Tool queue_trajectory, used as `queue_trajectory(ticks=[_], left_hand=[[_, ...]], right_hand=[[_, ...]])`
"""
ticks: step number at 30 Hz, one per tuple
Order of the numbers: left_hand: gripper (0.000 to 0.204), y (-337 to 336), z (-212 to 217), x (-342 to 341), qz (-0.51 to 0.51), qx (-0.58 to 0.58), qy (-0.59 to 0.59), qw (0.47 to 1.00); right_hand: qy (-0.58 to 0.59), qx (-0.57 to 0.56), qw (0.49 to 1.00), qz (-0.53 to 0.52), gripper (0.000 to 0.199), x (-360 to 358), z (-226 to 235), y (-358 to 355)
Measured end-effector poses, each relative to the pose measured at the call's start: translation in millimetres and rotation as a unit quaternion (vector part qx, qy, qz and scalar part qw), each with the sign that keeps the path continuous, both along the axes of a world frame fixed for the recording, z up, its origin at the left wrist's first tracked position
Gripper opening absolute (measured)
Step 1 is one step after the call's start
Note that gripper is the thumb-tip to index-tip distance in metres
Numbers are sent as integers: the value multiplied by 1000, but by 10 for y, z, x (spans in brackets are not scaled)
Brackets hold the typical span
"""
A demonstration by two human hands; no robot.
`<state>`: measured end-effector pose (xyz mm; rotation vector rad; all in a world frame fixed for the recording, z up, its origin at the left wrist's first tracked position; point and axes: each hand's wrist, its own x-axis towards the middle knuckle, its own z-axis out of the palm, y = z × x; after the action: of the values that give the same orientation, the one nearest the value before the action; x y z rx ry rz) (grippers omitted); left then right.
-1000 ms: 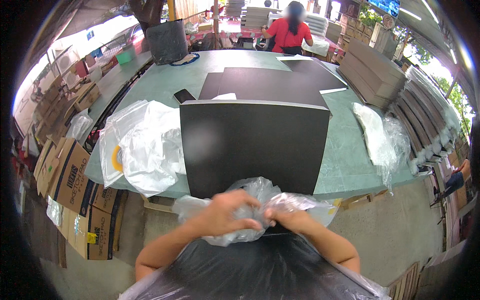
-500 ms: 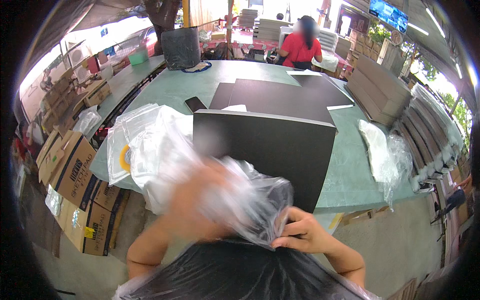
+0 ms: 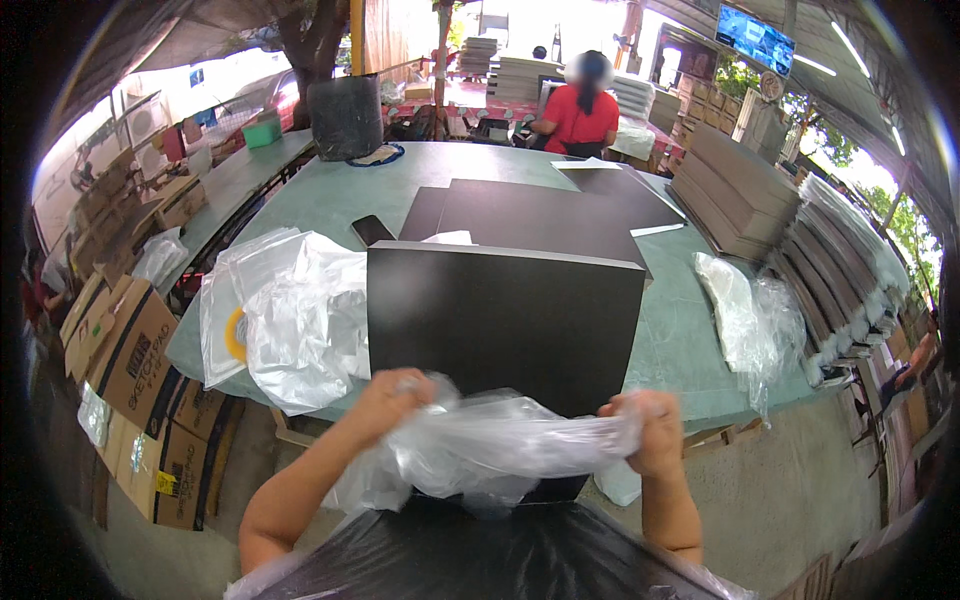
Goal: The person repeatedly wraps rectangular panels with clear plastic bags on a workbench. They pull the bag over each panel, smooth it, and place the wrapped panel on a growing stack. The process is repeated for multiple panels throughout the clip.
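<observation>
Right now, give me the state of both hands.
Left hand: closed, gripping bunched clear plastic.
Right hand: closed, gripping the same plastic.

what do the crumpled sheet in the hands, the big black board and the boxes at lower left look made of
Crumpled sheet: thin, shiny plastic film, judging by its see-through folds and bright creases.
Black board: perhaps coated board or plastic; its smooth, dark face leaves that open.
Boxes: most likely cardboard, matte, going by the plain brown faces and dark print.
</observation>
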<state>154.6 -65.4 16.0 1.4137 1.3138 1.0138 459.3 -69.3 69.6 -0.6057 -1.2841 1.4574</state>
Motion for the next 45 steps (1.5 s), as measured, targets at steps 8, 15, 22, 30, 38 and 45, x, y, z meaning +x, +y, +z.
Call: queue_trajectory(ticks=[8,15,22,30,38,45], left_hand=[[30,-76,903,86,76,222,-6,972],[23,-209,473,524,-204,155,-19,966],[22,-208,540,277,-270,10,-50,961],[23,-252,661,171,-372,-18,-121,920],[13,-350,1054,247,-540,162,22,826],[27,-144,186,-66,-267,43,618,738]], right_hand=[[-271,70,960,7,16,-200,-51,31],[-267,186,945,-14,29,-328,233,-140],[11,-139,956,258,22,-101,-88,60],[-468,191,664,551,32,-206,-474,-83],[-619,157,547,541,34,-160,-60,78],[-454,343,778,265,19,-79,470,-284]])
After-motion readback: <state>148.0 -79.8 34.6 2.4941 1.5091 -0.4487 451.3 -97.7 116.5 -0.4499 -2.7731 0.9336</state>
